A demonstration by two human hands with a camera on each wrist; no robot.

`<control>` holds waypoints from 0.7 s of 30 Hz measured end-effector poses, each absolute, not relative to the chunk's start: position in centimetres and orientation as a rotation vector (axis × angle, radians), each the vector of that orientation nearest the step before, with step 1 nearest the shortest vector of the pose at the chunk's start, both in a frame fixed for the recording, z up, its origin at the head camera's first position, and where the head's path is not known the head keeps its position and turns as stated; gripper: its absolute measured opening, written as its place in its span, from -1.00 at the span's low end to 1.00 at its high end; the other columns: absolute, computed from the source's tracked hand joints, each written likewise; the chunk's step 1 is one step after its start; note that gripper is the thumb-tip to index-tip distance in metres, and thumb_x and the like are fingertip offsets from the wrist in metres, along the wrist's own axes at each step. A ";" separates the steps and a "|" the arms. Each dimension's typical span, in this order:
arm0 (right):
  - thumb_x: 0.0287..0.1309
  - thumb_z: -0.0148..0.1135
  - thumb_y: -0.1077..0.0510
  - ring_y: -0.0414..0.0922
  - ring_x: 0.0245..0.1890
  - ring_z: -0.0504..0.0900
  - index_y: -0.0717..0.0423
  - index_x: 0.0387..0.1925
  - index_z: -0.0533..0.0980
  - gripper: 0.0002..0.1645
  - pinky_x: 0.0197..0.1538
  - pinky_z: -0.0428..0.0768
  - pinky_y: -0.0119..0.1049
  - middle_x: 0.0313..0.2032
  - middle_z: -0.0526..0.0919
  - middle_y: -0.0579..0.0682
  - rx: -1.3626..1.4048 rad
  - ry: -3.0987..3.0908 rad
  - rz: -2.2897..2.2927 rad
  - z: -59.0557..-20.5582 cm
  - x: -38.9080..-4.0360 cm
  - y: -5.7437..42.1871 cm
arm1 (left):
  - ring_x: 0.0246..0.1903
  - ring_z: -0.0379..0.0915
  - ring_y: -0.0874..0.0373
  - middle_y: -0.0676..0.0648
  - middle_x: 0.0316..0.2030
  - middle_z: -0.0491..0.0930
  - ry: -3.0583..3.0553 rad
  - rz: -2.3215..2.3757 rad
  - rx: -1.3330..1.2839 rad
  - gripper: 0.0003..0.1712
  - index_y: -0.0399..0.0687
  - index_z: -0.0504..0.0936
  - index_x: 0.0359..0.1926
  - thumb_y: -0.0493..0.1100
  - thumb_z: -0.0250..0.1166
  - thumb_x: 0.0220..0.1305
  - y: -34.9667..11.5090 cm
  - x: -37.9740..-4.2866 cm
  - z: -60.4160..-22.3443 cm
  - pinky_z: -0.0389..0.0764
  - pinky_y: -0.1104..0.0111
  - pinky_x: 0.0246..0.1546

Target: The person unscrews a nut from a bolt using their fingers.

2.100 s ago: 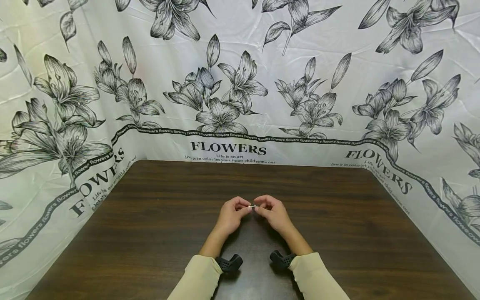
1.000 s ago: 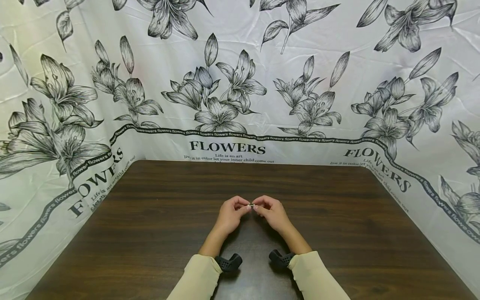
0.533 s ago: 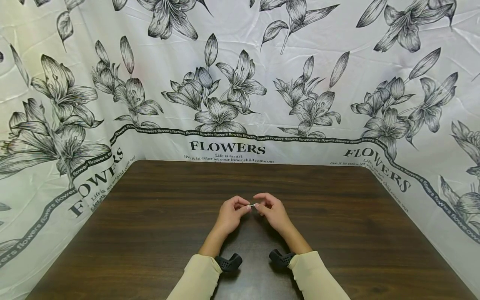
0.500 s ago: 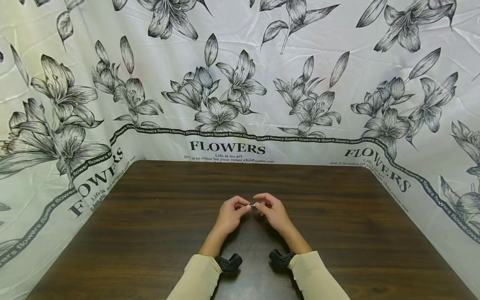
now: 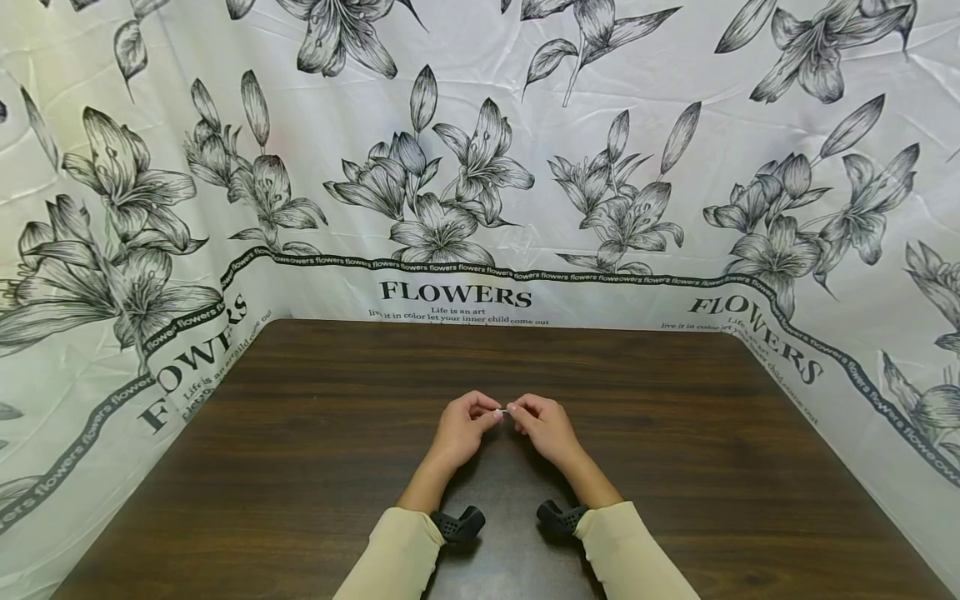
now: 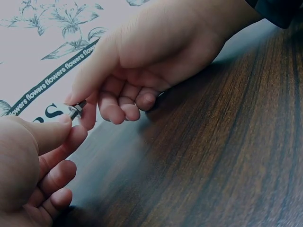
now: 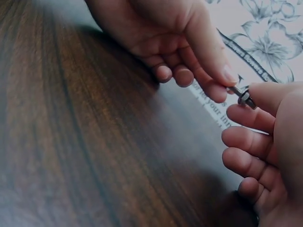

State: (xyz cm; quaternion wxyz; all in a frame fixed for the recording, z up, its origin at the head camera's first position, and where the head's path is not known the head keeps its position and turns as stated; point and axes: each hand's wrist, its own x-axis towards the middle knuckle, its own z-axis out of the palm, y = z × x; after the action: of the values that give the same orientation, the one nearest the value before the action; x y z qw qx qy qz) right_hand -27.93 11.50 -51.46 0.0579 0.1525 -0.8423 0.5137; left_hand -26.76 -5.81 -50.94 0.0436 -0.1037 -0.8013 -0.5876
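Note:
Above the table, both hands meet at a small metal bolt (image 7: 235,90). My left hand (image 5: 459,429) pinches the bolt's shank between thumb and index finger, its other fingers curled loosely. A hexagonal nut (image 7: 245,99) with what looks like a thin washer sits on the bolt, and the thumb and index finger of my right hand (image 5: 547,429) close around it. Threads of the bolt (image 6: 73,113) show near the left thumb in the left wrist view. Fingertips cover part of the metal, and the head view shows only a glint.
Under the hands lies a dark wood-grain table (image 5: 360,467). A white floral cloth (image 5: 457,208) hangs along its back and sides. Black wrist devices (image 5: 459,525) sit on both wrists, just beyond the pale sleeves (image 5: 401,554).
The right fingers lift and spread a little from the bolt half a second ago, then come back around it. My left hand stays almost still and keeps its pinch.

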 end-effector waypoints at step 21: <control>0.15 0.26 0.43 -0.17 -0.52 0.48 0.40 -0.18 0.58 -0.82 -0.38 0.49 -0.34 -0.54 0.54 0.16 0.635 -2.410 1.809 -48.4 -25.9 11.7 | -0.42 0.49 0.19 0.02 -0.43 0.68 -2.446 -1.809 -0.308 -0.94 -0.11 0.65 -0.26 -0.26 0.35 0.24 -5.8 -26.7 -50.9 0.45 0.29 -0.37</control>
State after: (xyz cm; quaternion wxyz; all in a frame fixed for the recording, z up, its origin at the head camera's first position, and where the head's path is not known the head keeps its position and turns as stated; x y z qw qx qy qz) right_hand -25.94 11.65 -48.40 0.0312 0.2061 -0.7823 0.5871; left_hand -26.73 -5.82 -50.89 0.0417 -0.1007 -0.7992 -0.5911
